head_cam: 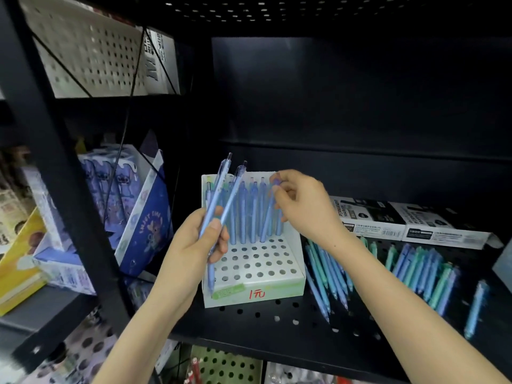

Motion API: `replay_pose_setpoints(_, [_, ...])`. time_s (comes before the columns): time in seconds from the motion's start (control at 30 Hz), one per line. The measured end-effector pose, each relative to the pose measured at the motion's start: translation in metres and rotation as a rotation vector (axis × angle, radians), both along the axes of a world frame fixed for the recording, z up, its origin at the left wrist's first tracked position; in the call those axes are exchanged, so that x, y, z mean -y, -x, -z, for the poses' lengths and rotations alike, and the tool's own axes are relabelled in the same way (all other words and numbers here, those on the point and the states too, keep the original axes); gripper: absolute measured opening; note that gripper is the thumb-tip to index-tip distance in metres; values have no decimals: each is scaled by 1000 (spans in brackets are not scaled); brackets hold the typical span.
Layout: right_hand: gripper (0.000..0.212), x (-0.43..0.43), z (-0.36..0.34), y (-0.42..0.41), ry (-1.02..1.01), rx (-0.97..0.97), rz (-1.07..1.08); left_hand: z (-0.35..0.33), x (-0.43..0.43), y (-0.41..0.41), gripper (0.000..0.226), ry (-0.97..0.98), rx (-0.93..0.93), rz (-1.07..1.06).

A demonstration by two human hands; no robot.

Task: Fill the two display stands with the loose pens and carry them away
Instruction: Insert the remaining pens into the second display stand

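Stand (277, 292): I count one, a white box with a holed top, on the black shelf (277, 322) straight ahead of me; no second one is in my view. Standing pens (252, 212) fill its back row at twelve o'clock. I make out about six, but both hands cover parts of the row and I can't be sure. The rows nearer me are bare holes.

Loose pens (415, 267), blue and green, lie heaped on the shelf at three o'clock from the stand, too overlapped and blurred to count. A lone pen (476, 309) lies apart at the heap's four o'clock. Two marker boxes (368, 217) lie side by side at two o'clock, behind the heap.

My left hand (194, 245) is at the stand's nine o'clock edge, palm turned to me, fingers and thumb curled round the crossed pens (234, 189). I see two, tips down and tops fanned toward twelve; any others are hidden in the fist. My right hand (302, 209) reaches in from three o'clock, wrist bent, pinching the top of a leaning pen (270, 213) whose lower end sits in the back row.
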State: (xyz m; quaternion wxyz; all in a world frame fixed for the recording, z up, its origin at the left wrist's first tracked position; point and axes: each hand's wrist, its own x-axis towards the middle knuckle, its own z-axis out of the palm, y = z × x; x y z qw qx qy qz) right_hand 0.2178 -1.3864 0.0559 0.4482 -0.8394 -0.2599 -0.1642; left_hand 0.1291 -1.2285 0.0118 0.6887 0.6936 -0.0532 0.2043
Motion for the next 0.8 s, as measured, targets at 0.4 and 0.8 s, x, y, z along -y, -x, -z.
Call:
replay_pose_setpoints(0.4, [24,-18,-5,25,-93,121,121,-4,-2,3,19,-3,14,107])
replay_pose_setpoints(0.8, [19,22,-33,35,-581,-274,16,-4,4,6,20,-234,58,70])
